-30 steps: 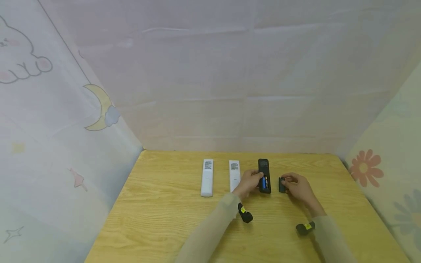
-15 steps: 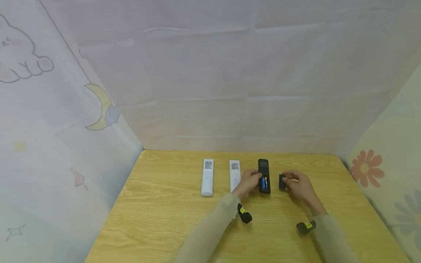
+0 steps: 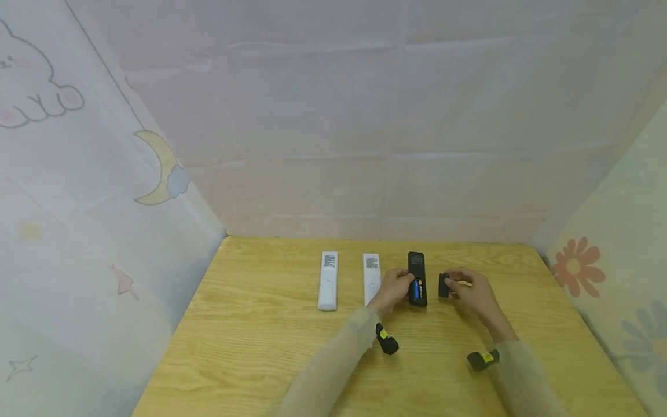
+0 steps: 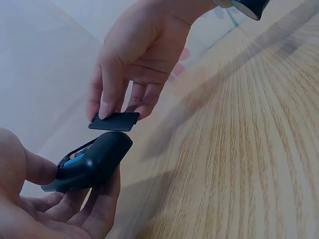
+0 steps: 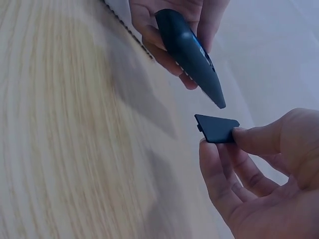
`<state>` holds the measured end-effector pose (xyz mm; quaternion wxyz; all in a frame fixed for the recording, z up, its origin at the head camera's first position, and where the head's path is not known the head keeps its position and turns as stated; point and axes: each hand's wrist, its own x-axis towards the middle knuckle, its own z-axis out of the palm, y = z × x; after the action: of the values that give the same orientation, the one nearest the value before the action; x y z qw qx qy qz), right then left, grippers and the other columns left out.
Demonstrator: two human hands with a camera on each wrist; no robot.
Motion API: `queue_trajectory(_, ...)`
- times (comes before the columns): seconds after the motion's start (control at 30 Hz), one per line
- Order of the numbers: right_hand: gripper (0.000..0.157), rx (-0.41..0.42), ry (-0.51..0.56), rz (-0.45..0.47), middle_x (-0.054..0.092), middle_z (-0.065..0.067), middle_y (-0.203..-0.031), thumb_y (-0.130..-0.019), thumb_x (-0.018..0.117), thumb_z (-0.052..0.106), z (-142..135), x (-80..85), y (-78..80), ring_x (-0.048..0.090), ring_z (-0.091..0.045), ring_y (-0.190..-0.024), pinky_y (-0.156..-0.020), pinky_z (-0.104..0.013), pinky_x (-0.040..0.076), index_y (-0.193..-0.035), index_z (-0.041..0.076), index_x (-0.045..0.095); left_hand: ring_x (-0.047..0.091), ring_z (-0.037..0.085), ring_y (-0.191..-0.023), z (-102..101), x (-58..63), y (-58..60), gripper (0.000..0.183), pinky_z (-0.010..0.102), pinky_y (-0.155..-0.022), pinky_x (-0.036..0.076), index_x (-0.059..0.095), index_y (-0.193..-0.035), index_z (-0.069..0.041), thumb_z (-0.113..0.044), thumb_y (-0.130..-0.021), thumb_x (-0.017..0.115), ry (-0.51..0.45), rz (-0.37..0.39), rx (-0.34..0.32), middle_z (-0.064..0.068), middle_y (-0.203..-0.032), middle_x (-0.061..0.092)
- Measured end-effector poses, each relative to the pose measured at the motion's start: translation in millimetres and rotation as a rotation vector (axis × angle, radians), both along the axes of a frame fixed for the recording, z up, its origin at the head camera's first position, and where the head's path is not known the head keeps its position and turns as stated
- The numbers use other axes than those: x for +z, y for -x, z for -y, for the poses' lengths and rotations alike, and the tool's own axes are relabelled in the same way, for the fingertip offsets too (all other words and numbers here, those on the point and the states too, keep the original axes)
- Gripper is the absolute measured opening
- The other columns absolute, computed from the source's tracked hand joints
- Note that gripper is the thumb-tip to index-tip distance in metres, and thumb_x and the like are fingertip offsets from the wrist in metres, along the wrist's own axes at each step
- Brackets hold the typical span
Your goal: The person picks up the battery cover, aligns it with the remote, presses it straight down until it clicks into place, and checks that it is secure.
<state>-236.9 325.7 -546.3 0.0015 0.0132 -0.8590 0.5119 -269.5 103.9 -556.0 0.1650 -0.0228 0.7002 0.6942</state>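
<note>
My left hand (image 3: 394,286) grips a black remote control (image 3: 417,266) by its side, back face up, thumb at the edge of its open battery compartment. Two batteries (image 3: 418,288) lie in that compartment, a blue one at the left and one with a lighter, orange-looking part at the right. To the right of the remote, my right hand (image 3: 473,291) pinches a small black battery cover (image 3: 443,285) between thumb and fingers. A small gap parts the cover (image 5: 218,129) from the remote (image 5: 187,52) in the right wrist view. Both are held above the table in the left wrist view.
Two white remote controls lie back side up to the left: one (image 3: 328,284) apart, the other (image 3: 372,272) partly behind my left hand. The wooden table (image 3: 250,341) reaches a cloth-covered wall (image 3: 312,174) at its far edge.
My right hand has shifted slightly to the left with the battery cover, narrowing its distance to the black remote. The left hand and the remote have hardly moved.
</note>
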Motion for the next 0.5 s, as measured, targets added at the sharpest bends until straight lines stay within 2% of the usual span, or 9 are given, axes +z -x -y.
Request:
queue_trajectory(0.23, 0.039, 0.014, 0.092, 0.004, 0.057, -0.029, -0.134, -0.11, 0.062, 0.016, 1.6, 7.9, -3.0, 0.074, -0.017, -0.093, -0.087, -0.037, 0.066, -0.143, -0.006, 0.06, 0.071, 0.022, -0.095, 0.0, 0.7, -0.3, 0.038, 0.044, -0.086, 0.065, 0.064, -0.14, -0.001, -0.023, -0.11, 0.058, -0.004, -0.011, -0.005, 0.008, -0.11, 0.073)
queue_trajectory(0.5, 0.042, -0.01, 0.149, 0.017, 0.061, -0.027, -0.132, -0.11, 0.063, 0.021, 0.9, 12.8, -5.1, 0.073, -0.013, -0.093, -0.087, -0.039, 0.066, -0.142, -0.007, 0.06, 0.071, 0.022, -0.096, -0.5, 5.9, -3.0, 0.039, 0.044, -0.088, 0.065, 0.063, -0.142, -0.002, -0.024, -0.111, 0.058, -0.001, -0.012, -0.005, 0.008, -0.112, 0.073)
